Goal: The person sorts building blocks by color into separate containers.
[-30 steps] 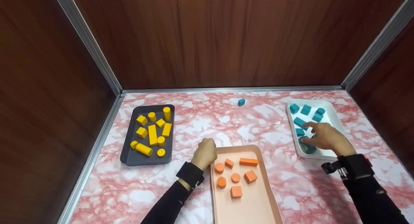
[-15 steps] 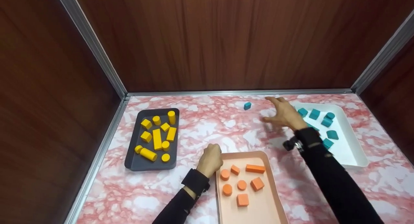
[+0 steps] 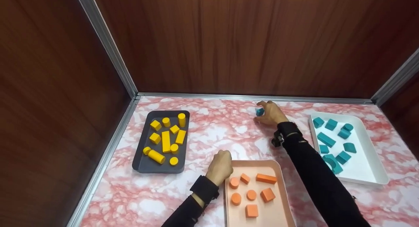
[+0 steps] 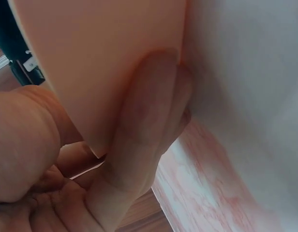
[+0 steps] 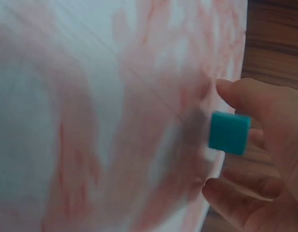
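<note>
In the head view my left hand (image 3: 220,168) grips the far left corner of a peach tray (image 3: 273,217). In the left wrist view, the thumb and fingers close around the wall of the tray (image 4: 100,53). Near the back edge of the table, my right hand (image 3: 273,115) spreads its thumb and fingers around a small teal block (image 3: 260,112). The right wrist view has gaps on both sides of that teal block (image 5: 229,133), between it and the fingertips (image 5: 225,88). Several orange blocks (image 3: 251,211) lie in the peach tray.
To the left stands a dark grey tray (image 3: 140,164) with several yellow blocks (image 3: 166,141). A white tray (image 3: 366,164) at the right contains several teal blocks (image 3: 326,139). Dark wood panels (image 3: 229,43) with metal edging close off the back and sides of the marbled table.
My right hand has left the white tray and travelled left and back to the lone teal block. The left hand keeps its grip on the peach tray. The head view has shifted slightly.
</note>
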`<state>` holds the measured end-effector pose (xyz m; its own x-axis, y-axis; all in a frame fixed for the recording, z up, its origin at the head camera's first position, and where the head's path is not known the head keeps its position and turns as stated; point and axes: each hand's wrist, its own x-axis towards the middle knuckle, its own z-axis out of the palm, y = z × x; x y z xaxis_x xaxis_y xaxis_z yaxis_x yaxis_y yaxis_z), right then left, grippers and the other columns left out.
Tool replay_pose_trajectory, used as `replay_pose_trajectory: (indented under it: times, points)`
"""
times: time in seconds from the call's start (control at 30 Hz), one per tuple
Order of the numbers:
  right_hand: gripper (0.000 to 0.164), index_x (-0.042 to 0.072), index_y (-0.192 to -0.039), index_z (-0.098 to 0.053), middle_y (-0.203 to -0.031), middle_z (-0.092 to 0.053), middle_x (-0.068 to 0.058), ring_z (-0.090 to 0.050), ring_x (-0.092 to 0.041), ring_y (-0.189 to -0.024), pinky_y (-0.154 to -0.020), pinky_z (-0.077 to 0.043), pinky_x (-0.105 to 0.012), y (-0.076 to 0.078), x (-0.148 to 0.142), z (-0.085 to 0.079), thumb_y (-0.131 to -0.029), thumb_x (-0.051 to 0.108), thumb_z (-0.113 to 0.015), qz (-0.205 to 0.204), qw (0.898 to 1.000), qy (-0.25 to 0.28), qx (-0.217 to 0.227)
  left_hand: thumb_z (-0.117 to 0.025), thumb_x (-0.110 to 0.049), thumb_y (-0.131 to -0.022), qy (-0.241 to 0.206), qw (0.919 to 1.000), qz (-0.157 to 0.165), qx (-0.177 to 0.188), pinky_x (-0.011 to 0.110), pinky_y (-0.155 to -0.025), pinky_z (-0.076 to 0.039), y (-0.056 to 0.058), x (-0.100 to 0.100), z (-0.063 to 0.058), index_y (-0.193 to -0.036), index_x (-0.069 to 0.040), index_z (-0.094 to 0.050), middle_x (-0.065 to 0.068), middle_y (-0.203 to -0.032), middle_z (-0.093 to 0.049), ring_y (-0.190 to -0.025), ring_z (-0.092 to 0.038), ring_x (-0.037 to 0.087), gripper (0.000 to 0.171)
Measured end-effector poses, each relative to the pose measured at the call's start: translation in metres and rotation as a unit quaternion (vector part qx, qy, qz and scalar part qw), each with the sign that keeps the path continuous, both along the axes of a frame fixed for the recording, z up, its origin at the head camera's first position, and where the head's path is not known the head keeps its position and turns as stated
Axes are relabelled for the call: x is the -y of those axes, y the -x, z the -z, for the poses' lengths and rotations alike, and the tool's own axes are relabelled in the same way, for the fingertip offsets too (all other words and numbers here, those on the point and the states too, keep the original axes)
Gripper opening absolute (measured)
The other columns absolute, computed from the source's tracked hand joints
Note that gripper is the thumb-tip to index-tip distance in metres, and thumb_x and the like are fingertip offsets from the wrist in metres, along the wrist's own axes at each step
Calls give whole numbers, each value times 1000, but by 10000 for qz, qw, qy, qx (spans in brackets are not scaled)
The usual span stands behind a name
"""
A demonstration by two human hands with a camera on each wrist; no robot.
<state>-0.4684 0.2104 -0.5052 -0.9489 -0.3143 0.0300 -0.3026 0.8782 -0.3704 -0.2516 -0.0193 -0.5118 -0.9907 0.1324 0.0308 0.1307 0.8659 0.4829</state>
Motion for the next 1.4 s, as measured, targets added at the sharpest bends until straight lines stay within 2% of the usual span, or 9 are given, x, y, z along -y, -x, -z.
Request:
replay_pose_trajectory:
  times: [0.17, 0.3, 0.5, 0.6, 0.77, 0.9, 1.13, 1.27, 1.4]
  points:
    - [40, 3, -111, -62, -99, -58, -22, -57, -34, -91, -84, -47, -45, -1, -7, 4, -75, 17, -72, -116, 9986, 203, -465, -65, 5, -66, -10, 9998, 149, -124, 37, -57, -52, -4, -6, -2, -59, -7, -59, 14, -76, -63, -68, -65, 31, 15]
    - [19, 1, -91, -68, -89, -63, -20, -60, -34, -87, -81, -49, -43, -3, -11, 3, -73, 5, -67, -236, 9962, 339, -766, -67, 5, -66, 31, 9997, 169, -191, 38, -58, -52, -5, -10, -3, -62, -6, -60, 14, -77, -62, -69, -65, 32, 13]
    - [14, -1, -84, -70, -85, -67, -17, -63, -30, -83, -79, -50, -42, -13, -16, -8, -71, 0, -66, -374, 9954, 453, -750, -67, 5, -65, -11, 9998, 169, -92, 37, -58, -53, -6, -13, -4, -65, -5, -61, 14, -77, -62, -69, -65, 31, 12]
    - [15, -1, -86, -70, -86, -67, -17, -62, -30, -84, -78, -50, -42, -21, -18, -22, -71, 0, -66, -421, 9949, 536, -747, -67, 5, -66, 1, 9996, 203, -173, 37, -59, -53, -4, -12, -4, -66, -4, -62, 14, -76, -62, -69, -65, 32, 10]
    - [14, 1, -87, -70, -86, -68, -15, -63, -27, -81, -72, -51, -39, -36, -27, -51, -73, 0, -68, -662, 9899, 690, -1046, -67, 4, -67, -29, 9991, 194, -379, 40, -57, -53, -3, -9, -2, -65, -4, -64, 15, -74, -64, -69, -66, 33, 9]
    - [12, 2, -86, -70, -87, -68, -15, -63, -26, -80, -70, -51, -37, -56, -48, -78, -74, 2, -70, -605, 9863, 827, -1292, -66, 5, -67, -99, 9991, 135, -391, 40, -58, -53, -3, -5, -2, -66, -4, -64, 16, -75, -64, -69, -66, 34, 9]
    - [14, 6, -93, -70, -98, -66, -15, -61, -25, -82, -71, -52, -41, -107, -113, -113, -80, 8, -69, 212, 9923, 580, -1069, -66, 5, -68, -89, 9990, 114, -415, 42, -63, -53, -3, -2, -2, -73, -1, -65, 17, -78, -63, -71, -65, 35, 8]
    - [14, 7, -92, -70, -93, -66, -14, -58, -25, -79, -68, -49, -36, -137, -154, -117, -79, 10, -70, 550, 9935, 335, -937, -65, 5, -69, -113, 9993, 111, -345, 42, -65, -53, -4, -1, -2, -70, -2, -65, 17, -79, -63, -73, -65, 35, 7]
    - [13, 8, -86, -71, -85, -68, -12, -57, -23, -76, -66, -44, -31, -162, -190, -110, -74, 11, -73, 661, 9936, 71, -912, -64, 5, -69, -169, 9995, 130, -251, 43, -67, -53, -5, 1, -3, -70, -2, -65, 17, -79, -63, -74, -65, 36, 8]
